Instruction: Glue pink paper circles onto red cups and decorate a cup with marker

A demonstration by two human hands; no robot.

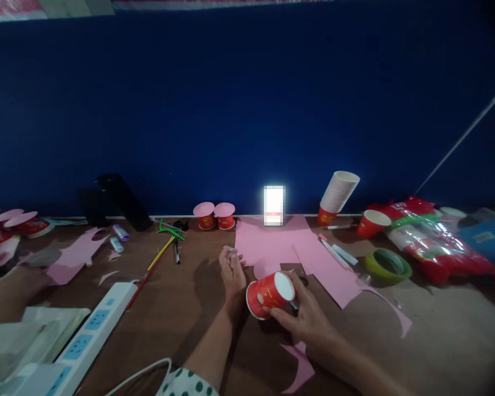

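My right hand (pixel 303 311) is wrapped around a red paper cup (pixel 268 292) with a white rim, thumb in front and fingers behind. The cup is tilted above the table, its white end towards the upper right. My left hand (pixel 232 278) is raised just left of the cup, not touching it. Its fingers are loosely bent and look apart, with a small pale spot at the fingertips that I cannot make out. Behind the cup, a round pink paper disc (pixel 267 268) lies at the edge of a large pink sheet (pixel 258 242).
Two red cups topped with pink discs (pixel 204 209) stand by the blue wall. Rightward are a stack of paper cups (pixel 339 192), green tape (pixel 388 268) and red packaging (pixel 437 242). A power strip (pixel 97 319) and another person's hand (pixel 18 286) are at left.
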